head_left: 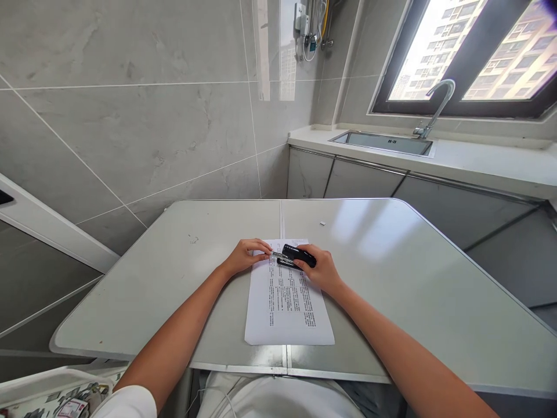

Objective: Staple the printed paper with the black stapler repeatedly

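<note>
A black stapler [299, 254] is in my right hand [324, 270], whose thumb and fingers wrap round its right end. A thin silver metal piece sticks out from the stapler's left side. My left hand [252, 255] pinches the far end of that silver piece between thumb and fingers; its exact shape is partly hidden. Both hands are over the upper part of a white printed sheet of paper [289, 331], which lies flat on the table with its lines of text running lengthwise.
The pale table [139, 290] has a seam down its middle. A small white scrap [322, 223] lies beyond the paper, and dark bits lie to the left. Behind are a tiled wall, a counter with a sink [383, 142] and a tap [439, 104]. A white basket [43, 380] stands lower left.
</note>
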